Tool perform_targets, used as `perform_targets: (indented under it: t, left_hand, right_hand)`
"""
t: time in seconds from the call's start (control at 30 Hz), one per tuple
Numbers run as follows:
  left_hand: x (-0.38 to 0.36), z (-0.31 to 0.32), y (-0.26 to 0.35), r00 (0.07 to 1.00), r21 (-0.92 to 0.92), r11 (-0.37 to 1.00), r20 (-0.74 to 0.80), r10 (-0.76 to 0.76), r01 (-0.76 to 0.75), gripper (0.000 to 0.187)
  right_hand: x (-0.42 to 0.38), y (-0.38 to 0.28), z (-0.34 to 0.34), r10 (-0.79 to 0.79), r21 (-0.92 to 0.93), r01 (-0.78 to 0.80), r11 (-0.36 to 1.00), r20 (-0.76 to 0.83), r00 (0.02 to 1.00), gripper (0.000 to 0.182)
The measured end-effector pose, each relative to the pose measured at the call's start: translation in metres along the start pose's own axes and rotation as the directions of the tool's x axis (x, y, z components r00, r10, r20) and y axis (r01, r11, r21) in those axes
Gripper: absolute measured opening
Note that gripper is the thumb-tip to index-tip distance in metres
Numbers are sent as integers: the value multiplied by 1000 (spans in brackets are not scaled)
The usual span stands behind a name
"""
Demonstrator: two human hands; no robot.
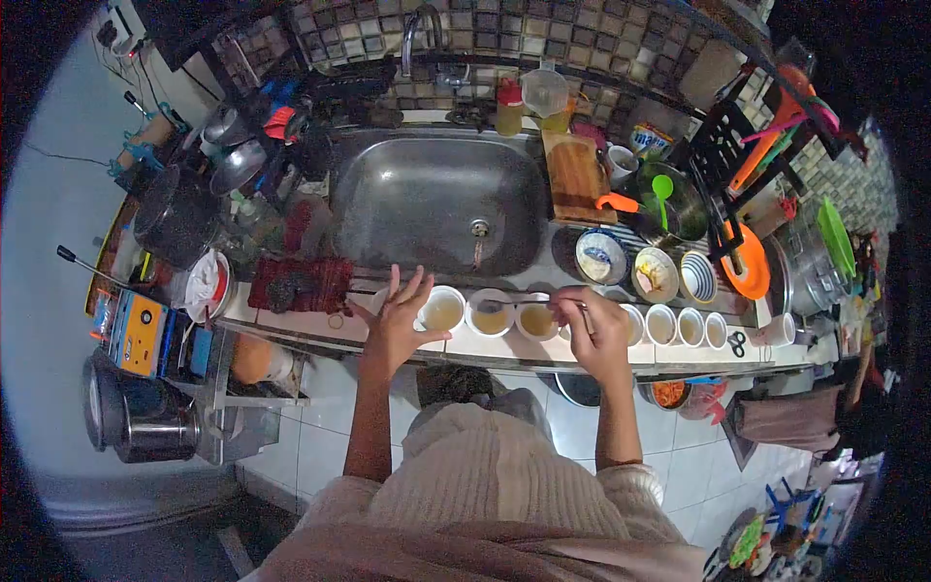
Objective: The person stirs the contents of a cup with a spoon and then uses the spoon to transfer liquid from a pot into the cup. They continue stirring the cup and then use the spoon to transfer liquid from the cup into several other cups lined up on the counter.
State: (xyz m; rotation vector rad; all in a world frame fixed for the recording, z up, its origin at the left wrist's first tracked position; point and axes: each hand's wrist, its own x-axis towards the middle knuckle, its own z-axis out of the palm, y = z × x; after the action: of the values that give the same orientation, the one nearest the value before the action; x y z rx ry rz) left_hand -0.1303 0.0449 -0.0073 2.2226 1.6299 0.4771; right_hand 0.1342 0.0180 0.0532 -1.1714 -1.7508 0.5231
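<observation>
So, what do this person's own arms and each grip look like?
Left grip and right grip are ungloved human hands. The forearms are bare as well, coming out of pale beige sleeves that end near the elbows.

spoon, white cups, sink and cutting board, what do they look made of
Spoon: probably metal, from its slim, greyish handle. White cups: plastic or coated paper; smooth and pale, but the look leaves it open. Sink: likely stainless steel, satin grey with soft highlights. Cutting board: apparently wood, brown with streaks like grain.
</observation>
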Motion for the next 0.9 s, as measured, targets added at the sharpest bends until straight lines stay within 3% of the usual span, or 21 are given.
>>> perform_targets:
  t: [0.1, 0.17, 0.2, 0.4, 0.5, 0.57, 0.73, 0.8, 0.87, 0.9]
  left_hand:
    - [6, 3, 23, 998, -92, 994, 8, 59, -58, 84]
    - [13, 17, 32, 978, 54, 977, -4, 208, -207, 81]
    - [16, 24, 33, 976, -84, 973, 0, 217, -216, 78]
    - [20, 37, 39, 990, -86, 991, 92, 108, -101, 70]
    - [22, 38, 38, 988, -8, 991, 72, 133, -133, 67]
    - [22, 40, 37, 990, -12, 992, 52, 129, -128, 68]
    - [20, 31, 48, 991, 7, 992, 31, 128, -128, 70]
    - [21, 31, 44, 989, -58, 989, 62, 136, -133, 70]
    - [24, 49, 27, 988, -139, 980, 33, 150, -145, 70]
    - [25, 50, 26, 987, -221, 963, 3, 161, -157, 70]
  right_hand:
    - [-4, 8, 8, -36, -83, 41, 996, 62, 997, 8]
    - [-5, 10, 15, -91, -140, 104, 985, 93, 991, 9]
    - [-5, 12, 19, -112, -133, 132, 982, 148, 983, 10]
    - [-3, 24, 37, -157, -158, 196, 968, 228, 961, 8]
    - [-1, 24, 45, -180, -187, 228, 956, 242, 954, 11]
    - [-2, 23, 47, -245, -86, 280, 956, 294, 924, 13]
    - [8, 21, 40, -121, -175, 190, 966, 345, 931, 13]
    - [8, 23, 44, -81, -224, 158, 962, 319, 944, 13]
    - [4, 29, 50, -252, -143, 309, 940, 320, 913, 14]
    - [4, 28, 49, -253, -142, 310, 940, 319, 913, 14]
